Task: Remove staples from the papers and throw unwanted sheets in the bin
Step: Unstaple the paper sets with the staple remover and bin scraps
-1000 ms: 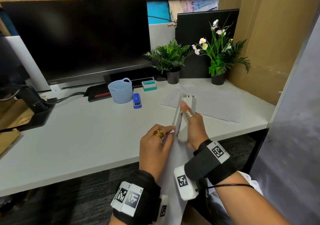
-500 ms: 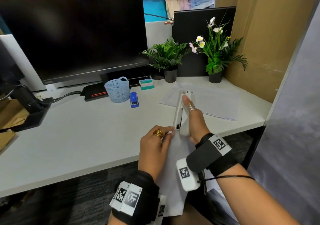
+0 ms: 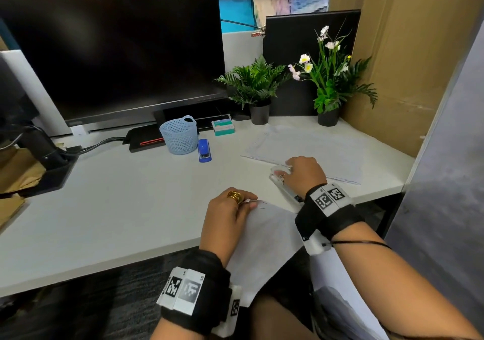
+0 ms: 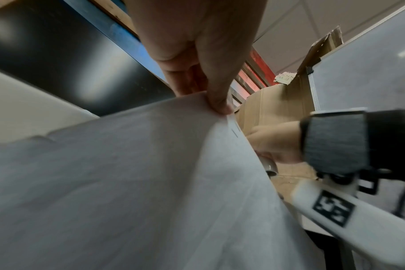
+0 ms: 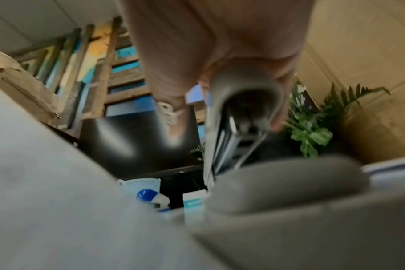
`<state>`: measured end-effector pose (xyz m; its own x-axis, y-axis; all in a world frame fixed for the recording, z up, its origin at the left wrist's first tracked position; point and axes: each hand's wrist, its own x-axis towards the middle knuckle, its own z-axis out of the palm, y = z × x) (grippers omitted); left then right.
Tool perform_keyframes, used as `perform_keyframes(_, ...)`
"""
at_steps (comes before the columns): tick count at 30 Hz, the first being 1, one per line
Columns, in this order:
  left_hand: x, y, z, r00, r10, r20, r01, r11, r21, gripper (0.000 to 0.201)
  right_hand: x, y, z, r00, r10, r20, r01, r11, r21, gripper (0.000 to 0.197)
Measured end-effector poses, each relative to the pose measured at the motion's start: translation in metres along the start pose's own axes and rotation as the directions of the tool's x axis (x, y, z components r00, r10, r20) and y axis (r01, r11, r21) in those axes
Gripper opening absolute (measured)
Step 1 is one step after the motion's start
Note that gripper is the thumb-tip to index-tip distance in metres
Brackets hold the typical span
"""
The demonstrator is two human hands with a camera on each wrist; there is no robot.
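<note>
Your left hand (image 3: 227, 216) pinches the top corner of a sheaf of papers (image 3: 264, 240), thumb and fingers (image 4: 216, 102) closed together on the edge; the wrist view shows a short dark mark, likely a staple (image 4: 234, 131), just below that pinch. The papers hang off the near edge of the desk (image 3: 117, 203) toward your lap. Your right hand (image 3: 305, 173) lies palm-down on the desk to the right, its fingers curled around a white staple remover (image 3: 284, 185) whose body runs back under the wrist; the right wrist view is blurred, but it shows the tool's end held between thumb and fingers (image 5: 171, 117). Just beyond that hand lies a second spread of loose sheets (image 3: 311, 148), flat on the desk. Farther left stand a small light-blue mesh basket (image 3: 179, 135), a blue stapler (image 3: 203, 150) just beside it on its right, and a small teal-and-white box (image 3: 223, 128) behind. A dark monitor (image 3: 112, 56) fills the far left, with two potted plants (image 3: 258, 88) to its right.
</note>
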<state>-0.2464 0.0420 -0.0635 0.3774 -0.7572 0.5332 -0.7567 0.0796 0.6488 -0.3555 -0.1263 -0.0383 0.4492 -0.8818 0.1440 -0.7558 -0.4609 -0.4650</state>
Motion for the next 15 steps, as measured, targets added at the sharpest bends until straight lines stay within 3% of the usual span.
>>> perform_keyframes(2,0.004,-0.002,-0.004,0.999,-0.004,-0.036,0.004,1.0,0.013,0.008,-0.017,-0.003,-0.005,0.979,-0.183,-0.09,0.195,0.969,0.152,0.047)
perform_keyframes(4,0.009,-0.005,-0.008,0.994,-0.002,-0.106,0.003,1.0,0.01,0.015,-0.038,-0.006,-0.008,0.945,-0.327,-0.004,0.308,0.885,0.35,0.04)
perform_keyframes(6,0.012,-0.006,-0.012,0.98,0.036,-0.195,-0.037,0.999,-0.005,0.023,-0.053,-0.002,-0.002,0.894,-0.44,0.081,0.379,0.841,0.386,0.031)
perform_keyframes(8,0.012,-0.003,-0.016,0.966,0.092,-0.243,-0.106,0.993,-0.045,0.029,-0.06,0.004,0.007,0.884,-0.461,-0.08,0.454,0.802,0.389,0.021)
perform_keyframes(11,0.01,-0.001,-0.02,0.953,0.193,-0.231,-0.227,0.965,-0.132,0.034,-0.067,0.008,0.015,0.836,-0.411,-0.365,0.545,0.699,0.463,0.027)
perform_keyframes(15,0.002,0.002,-0.024,0.924,0.286,-0.255,-0.328,0.934,-0.139,0.029,-0.072,0.008,0.012,0.696,-0.438,-0.57,0.705,0.567,0.426,0.034)
